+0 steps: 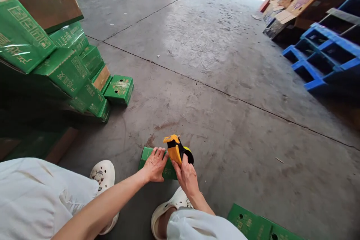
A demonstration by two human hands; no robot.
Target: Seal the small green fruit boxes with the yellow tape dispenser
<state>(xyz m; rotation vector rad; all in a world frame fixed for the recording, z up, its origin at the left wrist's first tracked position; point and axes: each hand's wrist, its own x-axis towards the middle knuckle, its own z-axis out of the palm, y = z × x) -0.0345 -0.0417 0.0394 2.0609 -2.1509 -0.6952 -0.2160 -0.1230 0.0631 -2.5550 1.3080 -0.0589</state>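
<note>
On the floor between my feet is a small green cardboard box (146,153), partly covered by my hands. My left hand (155,165) rests on top of it, palm down, with the fingers stretched out. In my right hand (186,175) is an orange and black tape dispenser (174,150), its fingers wrapped around the handle. The dispenser's orange head is over the box's right side, close to my left fingertips. A yellow and black roll part shows behind it. Whether tape touches the box I cannot tell.
Stacked green boxes (69,71) rise at the left, with a single green box (120,89) beside them. More green cardboard (253,223) lies at the lower right. Blue pallets (326,52) and piled brown cartons (306,2) stand at the right. My white clogs (105,172) flank the box.
</note>
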